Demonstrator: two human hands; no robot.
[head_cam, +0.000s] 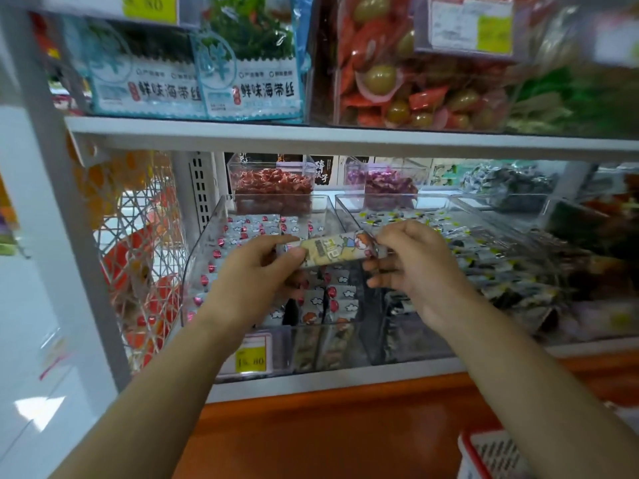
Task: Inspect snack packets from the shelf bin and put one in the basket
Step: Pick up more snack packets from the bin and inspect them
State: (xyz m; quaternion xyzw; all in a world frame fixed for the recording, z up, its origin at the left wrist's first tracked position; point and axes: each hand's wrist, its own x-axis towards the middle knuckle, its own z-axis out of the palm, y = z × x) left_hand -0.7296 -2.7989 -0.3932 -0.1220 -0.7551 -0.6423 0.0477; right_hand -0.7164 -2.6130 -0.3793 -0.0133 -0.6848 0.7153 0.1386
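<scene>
A long, narrow snack packet (332,250) with a cartoon print is held level in front of the shelf. My left hand (257,274) pinches its left end and my right hand (411,267) pinches its right end. Right behind and below it stands a clear shelf bin (204,250) filled with several similar white packets with red dots. The red-rimmed basket (484,454) shows only as a corner at the bottom right, under my right forearm.
A second clear bin (484,257) of dark and yellow packets stands to the right. Smaller clear boxes (273,184) of red and purple sweets sit at the back. A shelf board (345,140) with seaweed packs runs above. A yellow price tag (250,361) marks the bin's front.
</scene>
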